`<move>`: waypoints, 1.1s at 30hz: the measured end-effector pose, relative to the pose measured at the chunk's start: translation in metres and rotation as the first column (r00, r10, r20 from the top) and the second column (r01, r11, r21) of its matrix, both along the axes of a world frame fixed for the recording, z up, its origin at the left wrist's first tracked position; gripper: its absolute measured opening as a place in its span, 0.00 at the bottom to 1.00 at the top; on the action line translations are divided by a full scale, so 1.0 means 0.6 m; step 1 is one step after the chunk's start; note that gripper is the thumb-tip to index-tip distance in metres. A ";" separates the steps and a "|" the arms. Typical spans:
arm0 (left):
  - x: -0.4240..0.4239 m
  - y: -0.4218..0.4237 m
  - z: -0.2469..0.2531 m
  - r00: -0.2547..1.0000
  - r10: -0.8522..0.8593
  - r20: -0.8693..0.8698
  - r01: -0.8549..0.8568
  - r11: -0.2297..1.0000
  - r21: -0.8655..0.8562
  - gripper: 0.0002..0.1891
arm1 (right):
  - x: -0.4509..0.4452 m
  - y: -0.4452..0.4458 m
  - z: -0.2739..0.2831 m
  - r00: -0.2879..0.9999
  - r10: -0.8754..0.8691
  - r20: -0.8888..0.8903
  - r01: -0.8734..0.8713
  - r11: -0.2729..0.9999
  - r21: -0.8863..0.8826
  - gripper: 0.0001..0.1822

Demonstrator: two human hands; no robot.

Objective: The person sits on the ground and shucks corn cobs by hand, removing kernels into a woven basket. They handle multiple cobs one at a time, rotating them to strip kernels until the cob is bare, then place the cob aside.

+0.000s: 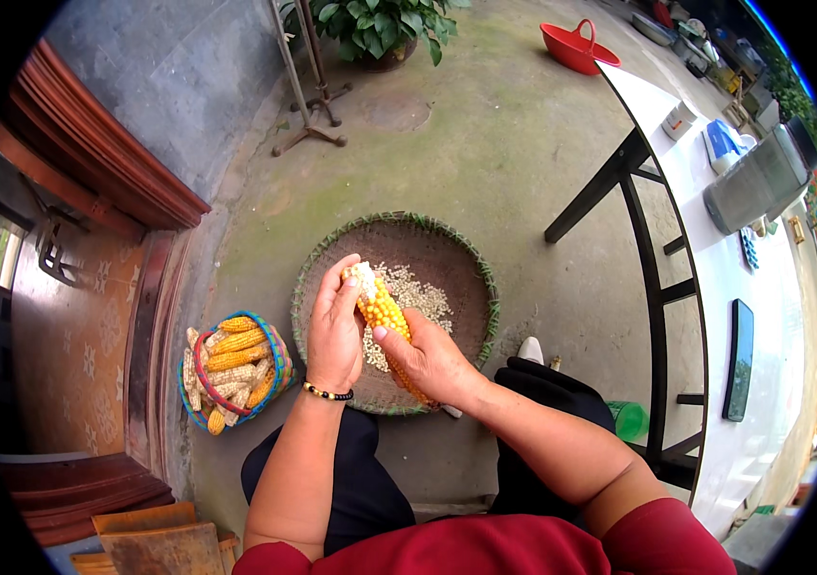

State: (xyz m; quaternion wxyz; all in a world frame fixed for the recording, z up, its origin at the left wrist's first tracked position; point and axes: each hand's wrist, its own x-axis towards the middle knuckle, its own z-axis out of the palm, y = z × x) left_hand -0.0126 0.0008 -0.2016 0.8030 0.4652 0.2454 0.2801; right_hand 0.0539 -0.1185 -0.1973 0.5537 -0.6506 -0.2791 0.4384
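Between my hands is a yellow corn cob (384, 307), tilted, with a bare whitish patch near its upper end. My left hand (337, 323) holds that upper end, fingers curled around it and the thumb at the patch. Lower down, my right hand (430, 352) grips the cob, its thumb pressing on the kernels. Beneath both hands lies a round woven bamboo basket (473, 287) with a green-bound rim. Loose pale kernels (419, 296) are heaped inside it, partly hidden by the cob and hands.
At left stands a woven handled basket (285, 359) of yellow and whitish cobs (236, 359). A white table (710, 345) on the right carries a phone (738, 359) and a large clear jar (757, 183). A green bottle (628, 420) stands by its legs. Farther off are a red basket (574, 49) and potted plant (380, 29).
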 end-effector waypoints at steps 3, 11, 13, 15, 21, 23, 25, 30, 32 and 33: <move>-0.003 0.005 -0.014 1.000 -0.031 0.000 0.031 0.997 0.072 0.19 | 0.016 -0.001 0.020 0.998 0.046 0.053 -0.038 0.989 -0.140 0.20; 0.007 -0.016 -0.002 0.991 0.122 -0.053 -0.127 0.987 -0.096 0.24 | -0.016 0.001 -0.006 0.938 0.002 0.346 0.010 0.999 -0.033 0.19; 0.004 -0.008 -0.009 0.993 0.117 -0.009 -0.117 0.984 -0.138 0.24 | -0.017 0.001 -0.015 0.958 -0.009 0.287 -0.003 0.999 0.043 0.20; 0.003 -0.006 -0.010 0.993 0.122 0.007 -0.119 0.980 -0.158 0.24 | -0.018 0.003 -0.023 0.979 -0.023 0.204 -0.006 0.990 0.144 0.21; 0.001 -0.004 -0.009 0.991 0.135 -0.004 -0.134 0.982 -0.134 0.25 | -0.015 0.001 -0.007 0.990 0.089 -0.111 -0.083 0.995 0.062 0.23; 0.001 -0.005 -0.010 0.990 0.139 -0.004 -0.138 0.982 -0.131 0.25 | -0.014 0.001 -0.007 0.992 0.098 -0.076 -0.094 0.994 0.051 0.24; -0.001 -0.004 -0.015 0.989 0.147 -0.008 -0.147 0.982 -0.119 0.25 | -0.014 0.002 -0.010 0.994 0.106 -0.042 -0.104 0.993 0.048 0.25; 0.000 -0.006 -0.014 0.985 0.166 -0.034 -0.169 0.979 -0.110 0.25 | -0.016 0.002 -0.021 0.993 0.103 0.058 -0.106 0.994 0.042 0.29; 0.002 -0.007 -0.014 0.984 0.174 -0.045 -0.178 0.978 -0.106 0.25 | -0.015 0.001 -0.019 0.991 0.110 0.078 -0.112 0.993 0.026 0.29; 0.001 -0.007 -0.015 0.984 0.174 -0.043 -0.177 0.979 -0.101 0.24 | -0.015 0.000 -0.017 0.990 0.114 0.088 -0.116 0.993 0.019 0.29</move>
